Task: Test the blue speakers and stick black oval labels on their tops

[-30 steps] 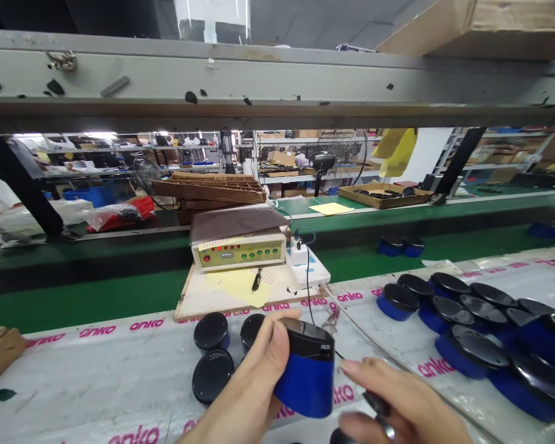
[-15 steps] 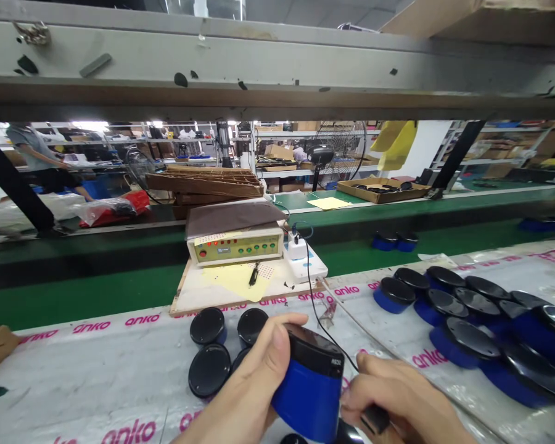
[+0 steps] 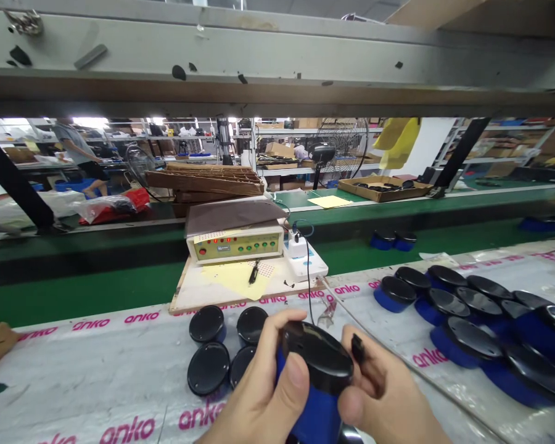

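Observation:
My left hand (image 3: 271, 385) is wrapped round a blue round device with a glossy black top (image 3: 317, 357), fingers behind it and thumb across its front. Held above the bench, the device tilts slightly. My right hand (image 3: 382, 388) is closed at its right side, thumb near the rim, with a small black plug (image 3: 357, 349) between the fingers. A thin black cable (image 3: 309, 283) runs from the white adapter down behind the device; its lower end is hidden. Left of my hands stand several similar black-topped devices (image 3: 208, 369).
Many more blue devices (image 3: 472, 337) stand at the right. Behind my hands are a test box with lit indicators (image 3: 235, 246), a white power adapter (image 3: 298, 246) and a black pen (image 3: 254, 272). A green conveyor belt (image 3: 97, 290) runs across. A person (image 3: 76, 145) is in the far background.
The device has turned so its black top faces me more. My right hand has risen and come in against its right side; the plug is now higher. The background person has moved right.

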Action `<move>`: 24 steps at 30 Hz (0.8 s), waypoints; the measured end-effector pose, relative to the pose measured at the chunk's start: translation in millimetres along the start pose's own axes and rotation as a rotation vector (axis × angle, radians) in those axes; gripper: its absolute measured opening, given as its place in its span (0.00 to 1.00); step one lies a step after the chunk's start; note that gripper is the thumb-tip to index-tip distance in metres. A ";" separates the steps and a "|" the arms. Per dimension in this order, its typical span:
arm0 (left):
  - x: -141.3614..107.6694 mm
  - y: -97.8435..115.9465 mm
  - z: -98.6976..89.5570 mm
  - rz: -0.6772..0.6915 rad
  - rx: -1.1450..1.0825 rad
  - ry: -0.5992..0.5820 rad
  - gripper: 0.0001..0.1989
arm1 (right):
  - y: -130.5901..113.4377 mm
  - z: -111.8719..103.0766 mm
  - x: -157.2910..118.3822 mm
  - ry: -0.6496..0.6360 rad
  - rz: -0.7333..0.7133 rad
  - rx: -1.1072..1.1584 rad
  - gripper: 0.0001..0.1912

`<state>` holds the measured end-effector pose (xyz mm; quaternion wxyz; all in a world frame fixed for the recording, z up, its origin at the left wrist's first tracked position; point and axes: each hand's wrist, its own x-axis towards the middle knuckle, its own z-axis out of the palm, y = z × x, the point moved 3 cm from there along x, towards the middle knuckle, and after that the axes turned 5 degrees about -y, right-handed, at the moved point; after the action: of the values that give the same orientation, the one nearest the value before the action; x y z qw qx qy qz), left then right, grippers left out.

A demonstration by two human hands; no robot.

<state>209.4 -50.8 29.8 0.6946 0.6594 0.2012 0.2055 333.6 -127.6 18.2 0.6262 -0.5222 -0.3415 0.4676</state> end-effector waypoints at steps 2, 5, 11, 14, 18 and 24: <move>-1.1 1.5 -0.1 0.018 0.009 -0.011 0.33 | -1.1 0.2 2.1 -0.105 0.004 0.064 0.34; 0.9 0.1 -3.5 0.017 -0.075 -0.027 0.32 | -0.5 -0.5 2.8 -0.212 -0.018 0.115 0.30; 9.7 -4.9 -7.3 -0.073 -0.433 -0.079 0.28 | 2.1 1.2 -0.8 -0.283 -0.063 0.123 0.23; 10.5 -6.4 -4.4 -0.097 -0.498 -0.107 0.29 | 2.2 3.3 -1.2 -0.208 -0.061 0.108 0.28; 9.7 -9.1 -1.8 -0.109 -0.469 -0.113 0.29 | 2.5 4.1 -0.2 -0.039 -0.035 0.013 0.32; 14.1 -5.8 -3.3 -0.069 -0.636 -0.113 0.24 | 3.8 4.1 -7.1 -0.078 0.003 0.071 0.27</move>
<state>219.4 -40.5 23.7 0.8825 0.4124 0.1102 0.1974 326.6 -132.8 15.8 0.6298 -0.4814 -0.3480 0.5005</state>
